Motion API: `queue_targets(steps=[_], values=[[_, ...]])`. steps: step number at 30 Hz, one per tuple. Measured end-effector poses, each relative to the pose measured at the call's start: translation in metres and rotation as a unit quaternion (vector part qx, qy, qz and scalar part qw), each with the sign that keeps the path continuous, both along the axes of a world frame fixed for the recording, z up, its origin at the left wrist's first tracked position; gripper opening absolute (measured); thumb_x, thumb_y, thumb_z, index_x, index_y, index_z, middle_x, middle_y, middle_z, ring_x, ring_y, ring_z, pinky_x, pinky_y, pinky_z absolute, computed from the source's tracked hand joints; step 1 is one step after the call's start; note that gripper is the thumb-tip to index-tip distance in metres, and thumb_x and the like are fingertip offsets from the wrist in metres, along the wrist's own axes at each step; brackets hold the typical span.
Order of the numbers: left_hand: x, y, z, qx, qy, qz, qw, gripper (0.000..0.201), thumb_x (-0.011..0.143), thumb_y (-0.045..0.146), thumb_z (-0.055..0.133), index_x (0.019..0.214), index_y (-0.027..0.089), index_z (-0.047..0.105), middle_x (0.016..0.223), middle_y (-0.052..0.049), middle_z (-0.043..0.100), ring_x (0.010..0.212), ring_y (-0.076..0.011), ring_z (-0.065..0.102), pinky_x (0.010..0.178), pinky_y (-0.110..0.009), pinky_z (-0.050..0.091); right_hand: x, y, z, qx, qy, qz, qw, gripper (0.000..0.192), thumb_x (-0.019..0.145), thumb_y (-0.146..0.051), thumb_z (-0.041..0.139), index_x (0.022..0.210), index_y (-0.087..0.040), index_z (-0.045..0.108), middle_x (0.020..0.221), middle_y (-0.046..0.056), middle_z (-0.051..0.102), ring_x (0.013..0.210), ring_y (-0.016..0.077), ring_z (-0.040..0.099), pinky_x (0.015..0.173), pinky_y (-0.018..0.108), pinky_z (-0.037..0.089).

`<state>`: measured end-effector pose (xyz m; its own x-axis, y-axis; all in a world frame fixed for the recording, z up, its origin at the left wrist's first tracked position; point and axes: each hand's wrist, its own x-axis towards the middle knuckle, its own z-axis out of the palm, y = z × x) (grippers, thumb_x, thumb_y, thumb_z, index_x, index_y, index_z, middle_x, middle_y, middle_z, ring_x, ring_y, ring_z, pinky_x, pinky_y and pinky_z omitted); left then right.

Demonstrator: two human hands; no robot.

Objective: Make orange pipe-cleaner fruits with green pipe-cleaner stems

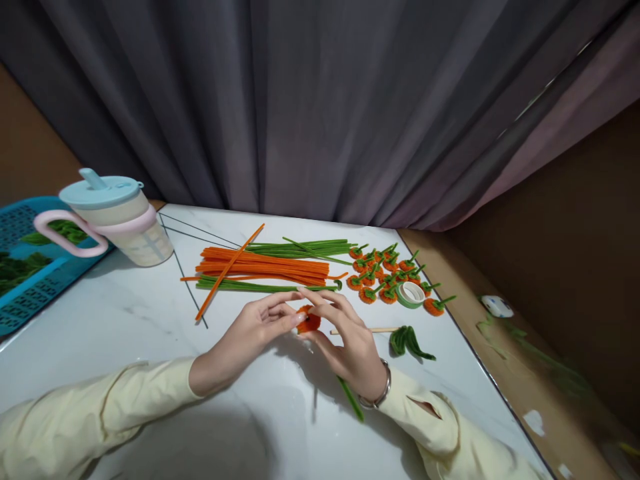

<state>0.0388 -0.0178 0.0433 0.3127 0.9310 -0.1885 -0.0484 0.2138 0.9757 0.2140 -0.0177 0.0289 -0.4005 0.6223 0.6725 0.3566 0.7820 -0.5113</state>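
Both hands meet over the white marble table (125, 313). My left hand (250, 330) and my right hand (343, 337) together pinch a small coiled orange pipe cleaner piece (309, 321). A green pipe cleaner stem (351, 398) trails from it under my right wrist. Straight orange pipe cleaners (265, 265) and green pipe cleaners (300, 249) lie in piles just beyond the hands. Several finished orange coils with green stems (383, 270) lie to the right of the piles.
A roll of green tape (411, 294), a wooden stick (380, 329) and folded green pieces (407, 341) lie at the right. A lidded cup with a pink handle (117, 217) and a blue basket (25, 267) stand at the left. Grey curtains hang behind.
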Motion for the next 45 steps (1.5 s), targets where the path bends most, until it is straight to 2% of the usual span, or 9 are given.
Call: queue_targets(steps=[4,8,12,18,25,34,38,41,45], values=[[0.000,0.001,0.000,0.006,0.002,-0.038,0.999,0.040,0.082,0.035,0.061,0.118,0.020,0.061,0.096,-0.005,0.067,0.087,-0.0192,0.058,0.081,-0.032,0.044,0.000,0.001,-0.001,0.082,-0.055,-0.008,0.995,0.015,0.086,-0.007,0.050,0.095,-0.019,0.054,0.128,0.012,0.057,0.115,0.0243,0.048,0.081,0.039,0.052],[-0.002,0.003,0.007,0.009,-0.013,-0.075,0.997,0.030,0.083,0.033,0.059,0.110,0.021,0.067,0.112,-0.006,0.066,0.100,-0.0210,0.057,0.097,-0.035,0.037,0.001,0.000,0.001,0.123,-0.082,-0.041,0.988,0.012,0.087,-0.009,0.050,0.095,-0.017,0.055,0.125,0.014,0.059,0.113,0.0248,0.051,0.081,0.040,0.050],[-0.002,0.007,0.008,-0.029,-0.061,-0.102,0.992,0.031,0.084,0.031,0.060,0.112,0.020,0.065,0.115,-0.007,0.064,0.099,-0.0203,0.058,0.093,-0.032,0.040,0.002,0.001,0.000,0.165,-0.092,-0.056,0.980,0.016,0.085,-0.009,0.055,0.099,-0.015,0.056,0.123,0.015,0.060,0.112,0.0244,0.053,0.080,0.038,0.049],[0.003,0.008,-0.009,-0.089,-0.182,-0.146,0.968,0.029,0.084,0.028,0.062,0.109,0.015,0.064,0.105,-0.008,0.064,0.092,-0.0156,0.057,0.086,-0.028,0.041,0.002,0.001,-0.003,0.178,-0.095,-0.066,0.977,0.015,0.085,-0.007,0.054,0.098,-0.015,0.056,0.119,0.016,0.062,0.109,0.0237,0.055,0.078,0.037,0.048],[0.003,0.008,-0.008,-0.064,-0.129,-0.147,0.979,0.032,0.081,0.031,0.065,0.108,0.014,0.063,0.095,-0.006,0.066,0.090,-0.0168,0.058,0.086,-0.030,0.041,-0.001,-0.001,-0.006,0.159,-0.071,-0.069,0.982,0.014,0.089,-0.011,0.047,0.096,-0.018,0.058,0.108,0.011,0.068,0.099,0.0213,0.060,0.075,0.035,0.047],[0.000,0.008,-0.007,-0.057,-0.107,-0.148,0.982,0.036,0.077,0.033,0.069,0.106,0.014,0.063,0.096,-0.008,0.068,0.087,-0.0183,0.062,0.086,-0.033,0.044,0.003,0.006,-0.003,0.082,-0.062,0.008,0.995,0.009,0.090,-0.017,0.048,0.096,-0.019,0.055,0.114,0.012,0.065,0.109,0.0224,0.054,0.082,0.040,0.047],[-0.002,0.012,-0.003,0.012,-0.018,-0.167,0.986,0.035,0.081,0.043,0.061,0.100,0.014,0.067,0.096,-0.009,0.068,0.090,-0.0210,0.060,0.085,-0.034,0.044,0.004,0.006,0.010,-0.047,-0.003,0.048,0.998,0.005,0.090,-0.021,0.049,0.087,-0.021,0.054,0.111,0.011,0.065,0.109,0.0215,0.053,0.086,0.042,0.048],[-0.003,0.014,0.000,0.081,0.044,-0.153,0.984,0.036,0.087,0.047,0.051,0.099,0.018,0.068,0.101,-0.008,0.067,0.099,-0.0212,0.057,0.088,-0.032,0.042,0.006,0.007,0.014,-0.160,0.060,0.052,0.984,0.005,0.088,-0.021,0.054,0.083,-0.021,0.055,0.109,0.010,0.066,0.108,0.0205,0.055,0.089,0.041,0.047],[-0.002,0.013,0.003,0.074,0.032,-0.137,0.987,0.032,0.088,0.041,0.052,0.104,0.019,0.068,0.099,-0.006,0.067,0.095,-0.0196,0.058,0.085,-0.031,0.042,0.005,0.010,0.010,-0.243,0.123,0.038,0.961,0.008,0.086,-0.024,0.057,0.079,-0.020,0.058,0.107,0.010,0.067,0.103,0.0200,0.060,0.091,0.041,0.046]])
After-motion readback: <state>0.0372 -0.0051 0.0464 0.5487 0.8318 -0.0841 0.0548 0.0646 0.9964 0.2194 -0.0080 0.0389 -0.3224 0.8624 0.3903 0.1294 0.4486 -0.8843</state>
